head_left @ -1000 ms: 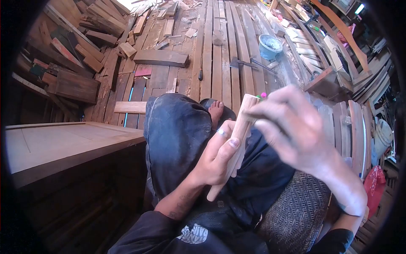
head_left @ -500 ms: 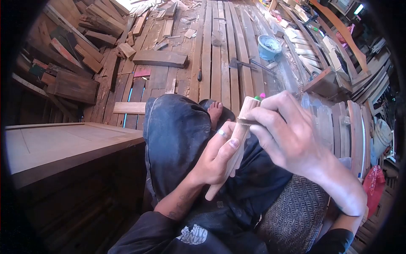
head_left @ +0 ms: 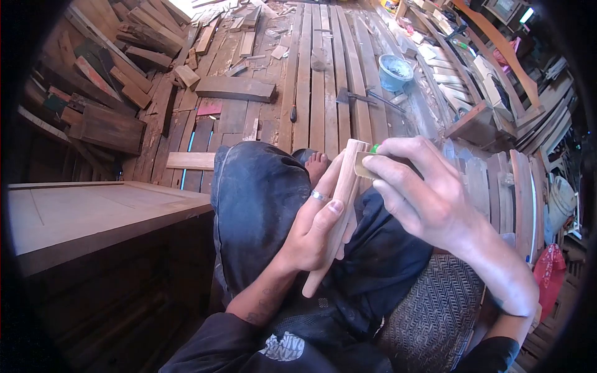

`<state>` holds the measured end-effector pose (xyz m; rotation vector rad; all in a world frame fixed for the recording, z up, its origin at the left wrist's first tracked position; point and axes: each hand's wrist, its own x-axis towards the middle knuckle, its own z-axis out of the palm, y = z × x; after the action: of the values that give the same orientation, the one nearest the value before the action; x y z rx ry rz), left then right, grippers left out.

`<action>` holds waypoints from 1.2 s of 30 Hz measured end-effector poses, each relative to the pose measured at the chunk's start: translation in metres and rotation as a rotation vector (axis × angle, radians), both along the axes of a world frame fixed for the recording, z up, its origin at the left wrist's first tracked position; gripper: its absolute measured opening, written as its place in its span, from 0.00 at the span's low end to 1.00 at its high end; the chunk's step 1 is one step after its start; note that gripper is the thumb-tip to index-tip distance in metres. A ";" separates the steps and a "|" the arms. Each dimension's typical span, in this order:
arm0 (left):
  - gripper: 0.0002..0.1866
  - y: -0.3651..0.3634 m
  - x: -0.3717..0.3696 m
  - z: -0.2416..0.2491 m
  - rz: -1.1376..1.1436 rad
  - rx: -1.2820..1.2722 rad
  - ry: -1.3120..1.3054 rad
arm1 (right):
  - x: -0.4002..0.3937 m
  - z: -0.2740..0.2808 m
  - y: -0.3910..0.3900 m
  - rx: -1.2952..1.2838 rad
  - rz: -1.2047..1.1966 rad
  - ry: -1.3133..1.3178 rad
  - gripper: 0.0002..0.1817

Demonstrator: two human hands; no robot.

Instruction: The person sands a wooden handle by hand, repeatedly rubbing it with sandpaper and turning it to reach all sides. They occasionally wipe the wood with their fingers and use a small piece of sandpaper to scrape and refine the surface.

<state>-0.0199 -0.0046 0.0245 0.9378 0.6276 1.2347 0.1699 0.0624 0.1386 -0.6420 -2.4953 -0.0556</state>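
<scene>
A pale, slender wooden piece [head_left: 346, 186], rounded and narrower at its lower end, slants over my lap. My left hand [head_left: 306, 241], with a ring on one finger, is wrapped round its middle, thumb on top. Between the thumb and fingers of my right hand [head_left: 429, 196] is a small tan piece of sandpaper [head_left: 363, 166], pressed against the right side of the wood near its upper end. A bit of green [head_left: 374, 148] shows behind the right fingertips; what it belongs to is hidden.
On the plank floor ahead lie a hammer-like tool [head_left: 354, 95], a thick wooden block [head_left: 236, 87] and a blue bucket [head_left: 396, 71]. Scrap wood [head_left: 118, 74] is piled at the left. A panelled wooden surface [head_left: 106, 214] stands beside my left leg.
My right hand has shifted slightly down, and the sandpaper has turned from edge-on across the wood to its flat face showing at the side. The wooden piece has tipped a little more upright.
</scene>
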 end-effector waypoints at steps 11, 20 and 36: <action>0.44 -0.004 0.000 0.007 -0.004 0.011 0.047 | -0.003 0.000 0.001 0.048 0.006 0.014 0.16; 0.43 -0.003 -0.001 -0.005 0.000 0.034 0.136 | -0.002 0.001 0.004 0.081 0.041 -0.010 0.14; 0.42 -0.004 -0.004 0.002 -0.041 0.001 0.118 | -0.004 -0.002 -0.005 0.062 0.025 -0.053 0.10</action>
<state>-0.0237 -0.0090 0.0266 1.0248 0.6981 1.1497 0.1662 0.0570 0.1369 -0.5907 -2.5415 -0.1416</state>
